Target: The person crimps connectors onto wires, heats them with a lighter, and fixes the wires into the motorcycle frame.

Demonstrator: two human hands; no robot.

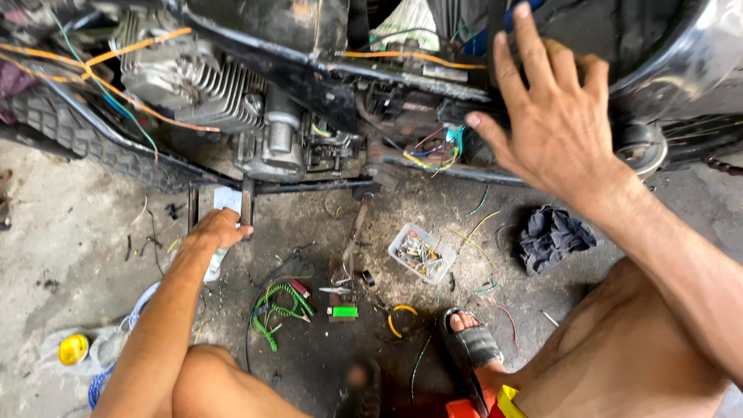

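1. The left hand [219, 228] is closed around the lower end of a thin metal bar [247, 203] under the motorcycle engine [232, 101].
2. The bar stands nearly upright, its long axis running from the concrete floor [70, 255] up to the engine's underside.
3. The right hand [553, 116] is spread wide, fingers splayed, flat against the black frame [371, 77], holding nothing.
4. A bundle of coloured wires [441, 147] hangs just left of the right hand, well apart from the bar.
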